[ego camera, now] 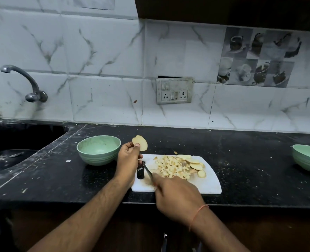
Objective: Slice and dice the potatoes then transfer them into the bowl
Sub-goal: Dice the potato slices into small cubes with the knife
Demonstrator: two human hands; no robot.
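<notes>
Marble-veined white wall tiles back my black speckled stone desk. White plastic cutting board carries the heap of pale diced potato cubes plus a few uncut slices. Empty pale green ribbed bowl sits just left. My right hand grips the black-handled knife. My left hand's fingers pinch one thin potato slice aloft: light, stiff, wet-slippery, judged best held by the edges. No readable writing.

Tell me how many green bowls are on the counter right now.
2. One green bowl sits left of the cutting board, beside the left hand. The second bowl is at the counter's far right, cut off by the frame edge.
</notes>
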